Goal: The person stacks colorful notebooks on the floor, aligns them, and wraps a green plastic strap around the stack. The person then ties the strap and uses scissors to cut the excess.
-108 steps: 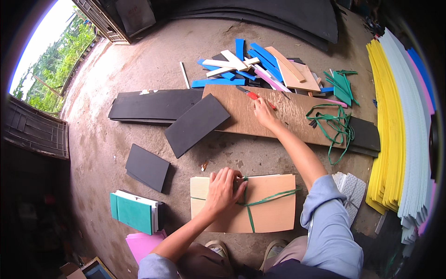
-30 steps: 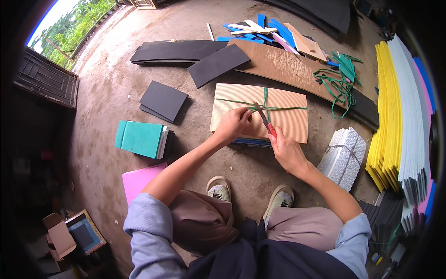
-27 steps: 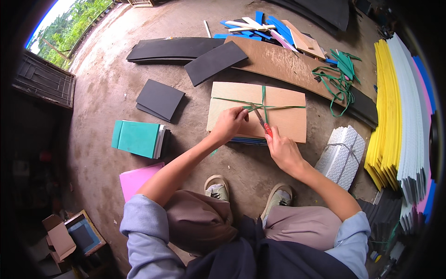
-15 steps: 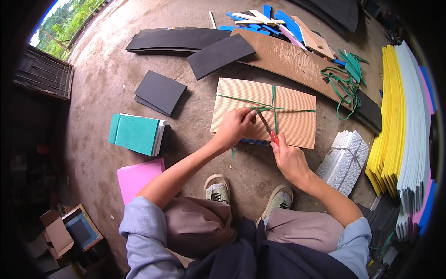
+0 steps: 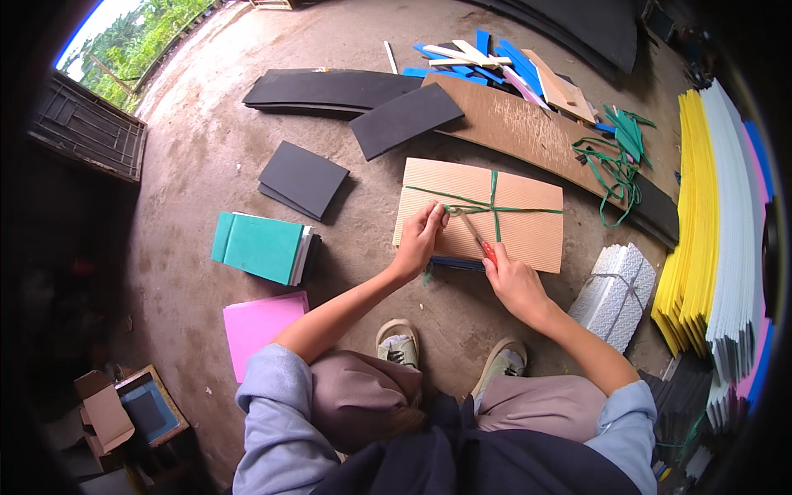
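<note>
A stack of peach ribbed sheets point(image 5: 530, 243) lies on the floor before me, tied crosswise with green string point(image 5: 494, 188). My left hand point(image 5: 419, 241) pinches the loose string beside the crossing, over the stack's left part. In my right hand point(image 5: 518, 289) is a red-handled knife point(image 5: 488, 251), its narrow blade slanting up and left. The blade's tip is at the string close to my left fingers; whether it touches cannot be made out. A dark blue layer shows under the stack's near edge.
Dark grey sheets point(image 5: 304, 179), a teal-topped stack point(image 5: 262, 247) and pink sheets point(image 5: 262, 326) lie left. Beyond are black strips point(image 5: 326, 89), a brown board point(image 5: 511, 120), coloured offcuts point(image 5: 474, 59) and tangled green string point(image 5: 615, 169). A white patterned bundle point(image 5: 615, 293) and yellow sheets point(image 5: 689, 223) stand right.
The whole view has shifted slightly. My left hand has drawn a little away from the string crossing, with the loose string in its fingers. The knife stays in my right hand, blade near the string.
</note>
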Demonstrator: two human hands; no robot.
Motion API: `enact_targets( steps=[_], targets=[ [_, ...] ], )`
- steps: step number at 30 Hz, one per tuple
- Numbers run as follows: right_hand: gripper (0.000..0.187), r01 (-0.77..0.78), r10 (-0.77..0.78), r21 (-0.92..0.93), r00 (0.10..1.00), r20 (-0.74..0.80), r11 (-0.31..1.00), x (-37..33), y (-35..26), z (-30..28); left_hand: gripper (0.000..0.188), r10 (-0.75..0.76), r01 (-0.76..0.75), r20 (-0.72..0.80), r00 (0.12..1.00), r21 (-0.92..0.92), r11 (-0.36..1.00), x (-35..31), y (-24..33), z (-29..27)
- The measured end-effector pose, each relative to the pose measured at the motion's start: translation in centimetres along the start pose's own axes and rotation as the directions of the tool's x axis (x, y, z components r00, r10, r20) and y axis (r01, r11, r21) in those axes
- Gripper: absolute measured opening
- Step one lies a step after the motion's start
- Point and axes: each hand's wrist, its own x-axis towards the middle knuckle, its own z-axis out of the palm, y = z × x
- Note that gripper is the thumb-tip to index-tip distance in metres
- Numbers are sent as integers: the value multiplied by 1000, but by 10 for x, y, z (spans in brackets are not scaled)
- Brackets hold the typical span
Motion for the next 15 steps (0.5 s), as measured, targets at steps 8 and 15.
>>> enact_targets(
  steps=[8,15],
  targets=[
    [26,-99,-1,962,995,103,255,21,1,-36,19,-226,87,-110,968,-696,713,23,11,-29],
    [30,2,118,988,993,-21,156,18,20,-85,10,-56,-85,-146,988,-803,590,21,129,-43]
  ],
)
